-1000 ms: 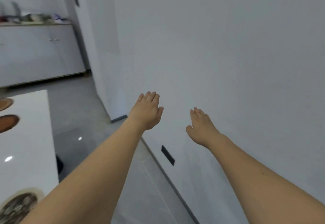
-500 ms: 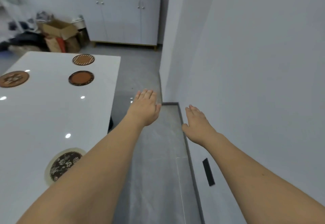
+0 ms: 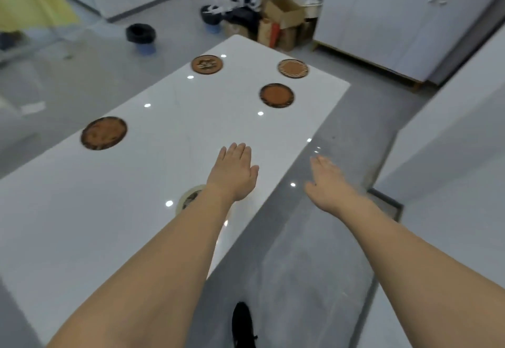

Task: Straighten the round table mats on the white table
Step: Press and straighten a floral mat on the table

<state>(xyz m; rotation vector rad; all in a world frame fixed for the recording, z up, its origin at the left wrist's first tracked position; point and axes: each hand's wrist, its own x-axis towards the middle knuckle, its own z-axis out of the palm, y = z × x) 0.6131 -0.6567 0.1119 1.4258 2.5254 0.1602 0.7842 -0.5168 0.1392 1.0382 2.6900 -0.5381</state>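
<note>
A glossy white table (image 3: 131, 200) runs from the lower left toward the upper middle. Several round mats lie on it: a dark-rimmed brown mat (image 3: 104, 132) at the left edge, a patterned brown mat (image 3: 207, 64) at the far end, a pale checker-rimmed mat (image 3: 293, 68) at the far right, and a plain brown mat (image 3: 276, 95) in front of that one. A cream-rimmed mat (image 3: 188, 199) shows partly beneath my left forearm. My left hand (image 3: 235, 174) hovers open, palm down, over the table's right part. My right hand (image 3: 329, 182) is open over the grey floor, off the table.
White cabinets (image 3: 404, 22) stand at the back right, with cardboard boxes (image 3: 284, 17) and clutter beside them. A black bin (image 3: 140, 34) sits on the floor beyond the table. A white wall (image 3: 451, 142) bounds the right side. My dark shoe (image 3: 243, 325) shows below.
My view has swung left from the white wall onto the table, bringing several mats into sight. Both hands stay open and outstretched; my left hand is now over the table.
</note>
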